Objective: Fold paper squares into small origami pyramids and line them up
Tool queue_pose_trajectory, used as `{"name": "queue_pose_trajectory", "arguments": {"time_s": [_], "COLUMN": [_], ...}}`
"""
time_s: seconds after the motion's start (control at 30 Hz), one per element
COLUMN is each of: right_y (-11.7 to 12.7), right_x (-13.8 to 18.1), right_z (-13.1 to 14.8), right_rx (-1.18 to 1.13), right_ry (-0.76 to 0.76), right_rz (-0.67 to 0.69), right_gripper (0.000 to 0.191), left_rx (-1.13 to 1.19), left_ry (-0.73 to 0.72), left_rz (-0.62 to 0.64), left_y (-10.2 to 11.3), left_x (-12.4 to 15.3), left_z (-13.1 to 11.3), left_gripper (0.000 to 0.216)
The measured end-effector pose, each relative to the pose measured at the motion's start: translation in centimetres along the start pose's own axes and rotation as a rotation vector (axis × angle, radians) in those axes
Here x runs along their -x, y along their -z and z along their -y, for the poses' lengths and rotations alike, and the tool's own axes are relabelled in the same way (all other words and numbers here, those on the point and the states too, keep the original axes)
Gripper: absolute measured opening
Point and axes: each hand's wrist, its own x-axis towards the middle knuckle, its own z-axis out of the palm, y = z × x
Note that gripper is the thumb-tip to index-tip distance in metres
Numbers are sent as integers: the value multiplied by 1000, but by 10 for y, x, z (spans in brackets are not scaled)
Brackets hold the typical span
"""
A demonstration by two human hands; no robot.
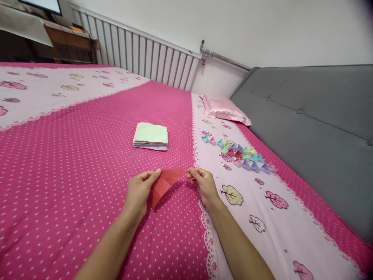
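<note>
A red sheet of paper (164, 183), folded into a triangle, is held just above the pink dotted bedsheet (87, 155). My left hand (139, 193) pinches its left edge with thumb and fingers. My right hand (204, 182) pinches the paper's right corner between fingertips. Both hands are closed on the paper.
A stack of square coloured papers (150, 136) lies beyond the hands. To the right sits a cluster of several small folded paper shapes (241, 155). A pink satin pillow (224, 109) lies by the grey padded headboard (314, 128). A white radiator (140, 54) lines the wall.
</note>
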Motion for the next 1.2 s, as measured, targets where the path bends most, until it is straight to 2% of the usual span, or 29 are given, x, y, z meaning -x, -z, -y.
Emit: {"name": "queue_pose_trajectory", "arguments": {"time_s": [0.07,0.2,0.3,0.37,0.47,0.67,0.83,1.0,1.2], "right_y": [0,-13,-27,-33,-35,-28,-25,-20,-12], "right_x": [1,15,28,32,31,23,22,17,9], "right_z": [2,4,1,-1,-6,-6,-4,-5,-13], "right_rx": [-62,-125,-103,-97,-100,-151,-162,-160,16], "right_ry": [-40,-171,-113,-30,19,-13,-35,-82,-119], "right_rz": [40,330,422,408,345,200,128,135,200], "right_gripper": [24,36,46,46,36,29,21,19,28], "left_rx": [81,200,242,230,175,43,-166,-373,-485], "left_ry": [-2,-42,-64,-64,-63,-35,44,-1,111], "left_rz": [-35,-58,-55,-33,-5,16,119,183,149], "left_y": [0,-6,-14,-18,-21,-18,-17,-16,-11], "left_x": [-2,-3,2,6,10,8,11,13,8], "left_z": [-1,2,9,15,20,15,9,7,10], "left_gripper": [26,26,24,24,26,31,27,26,29]}}
